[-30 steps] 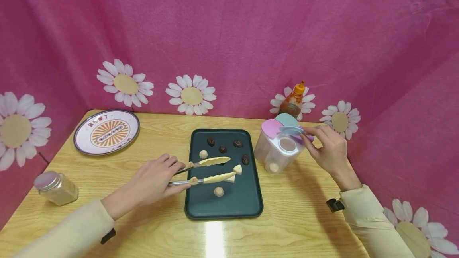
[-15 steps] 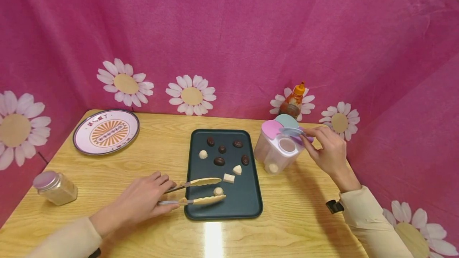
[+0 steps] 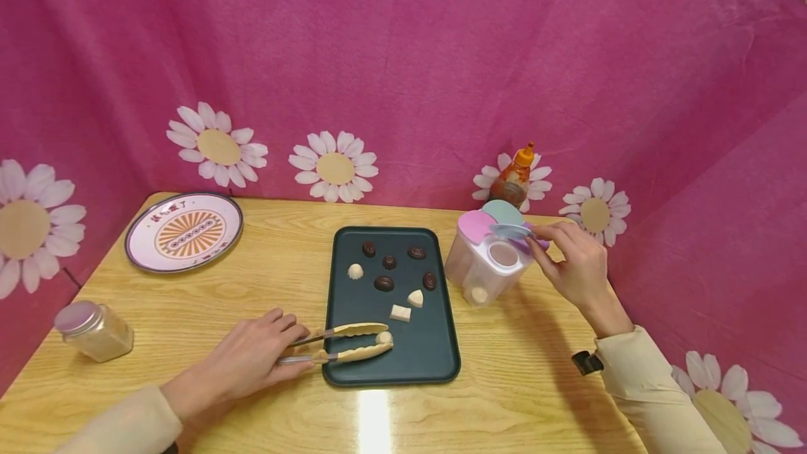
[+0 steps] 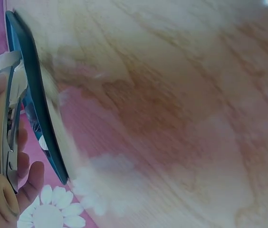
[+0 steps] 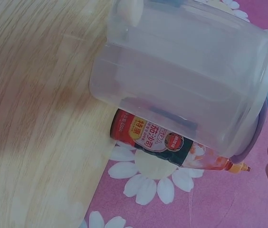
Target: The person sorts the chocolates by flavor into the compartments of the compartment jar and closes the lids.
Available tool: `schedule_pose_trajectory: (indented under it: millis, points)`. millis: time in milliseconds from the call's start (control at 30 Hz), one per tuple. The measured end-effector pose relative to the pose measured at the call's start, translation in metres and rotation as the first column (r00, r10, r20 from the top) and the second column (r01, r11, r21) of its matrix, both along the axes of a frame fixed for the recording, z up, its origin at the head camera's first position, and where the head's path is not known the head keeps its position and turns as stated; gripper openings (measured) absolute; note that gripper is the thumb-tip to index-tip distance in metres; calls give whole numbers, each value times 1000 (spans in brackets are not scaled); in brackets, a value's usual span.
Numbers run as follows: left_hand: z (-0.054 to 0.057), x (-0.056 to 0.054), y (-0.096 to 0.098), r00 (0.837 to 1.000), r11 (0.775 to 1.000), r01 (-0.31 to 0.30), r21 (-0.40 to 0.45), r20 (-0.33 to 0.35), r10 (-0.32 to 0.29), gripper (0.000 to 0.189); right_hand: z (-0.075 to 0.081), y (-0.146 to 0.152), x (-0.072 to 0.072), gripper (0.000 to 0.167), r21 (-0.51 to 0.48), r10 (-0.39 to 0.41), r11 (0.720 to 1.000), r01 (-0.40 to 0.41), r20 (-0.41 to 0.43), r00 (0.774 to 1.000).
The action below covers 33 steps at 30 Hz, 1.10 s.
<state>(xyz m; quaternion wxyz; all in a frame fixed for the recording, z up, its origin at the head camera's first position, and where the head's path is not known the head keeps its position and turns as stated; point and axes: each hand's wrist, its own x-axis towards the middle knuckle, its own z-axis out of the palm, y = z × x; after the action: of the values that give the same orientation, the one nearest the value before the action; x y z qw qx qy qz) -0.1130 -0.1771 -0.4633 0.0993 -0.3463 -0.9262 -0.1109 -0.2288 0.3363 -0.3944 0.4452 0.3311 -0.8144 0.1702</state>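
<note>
My left hand (image 3: 242, 356) holds tongs (image 3: 361, 353) with cream scalloped tips, low over the dark green tray (image 3: 429, 359). A small round white chocolate (image 3: 384, 337) lies between the tips; whether both touch it I cannot tell. In the left wrist view, fingers curl round the tongs (image 4: 11, 114) beside the tray's edge. My right hand (image 3: 576, 265) pinches the raised blue lid (image 3: 509, 231) of a clear, sectioned container (image 3: 457, 261), exposing one round opening. One pale piece (image 3: 479, 295) shows inside at the bottom. The right wrist view shows the container's side and part of the hand.
Several dark chocolates (image 3: 384, 283) and a few white ones (image 3: 400, 313) lie on the tray. Behind the container stands a sauce bottle (image 3: 512, 181). At left are a patterned plate (image 3: 189, 232) and a lidded jar (image 3: 97, 335). Pink flowered cloth hangs behind the table.
The tongs have moved from the tray's middle toward the front left, and their tips have closed in around the front white chocolate. My right hand stays at the lifted lid.
</note>
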Motion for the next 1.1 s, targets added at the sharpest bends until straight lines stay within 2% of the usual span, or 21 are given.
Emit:
schedule_pose_trajectory:
  millis: [300,500,567,767,1100]
  points:
    - [2,-2,5,1000,1000,-10,-10,24,10,39,0,-1,-1,40,-2,1,1000,-1,5,1000]
    - [18,-9,17,999,1000,-31,0,33,31,42,0,-3,-1,38,-3,2,1000,-2,11,1000]
    - [24,-13,21,999,999,-42,-4,27,42,45,0,-3,-1,38,-1,0,1000,0,10,1000]
    - [37,-28,35,998,999,-29,13,-63,30,51,1,-3,-1,39,1,-6,1000,6,12,1000]
    - [54,-60,69,995,999,-16,40,-93,20,53,0,-2,0,38,1,-6,1000,6,9,1000]
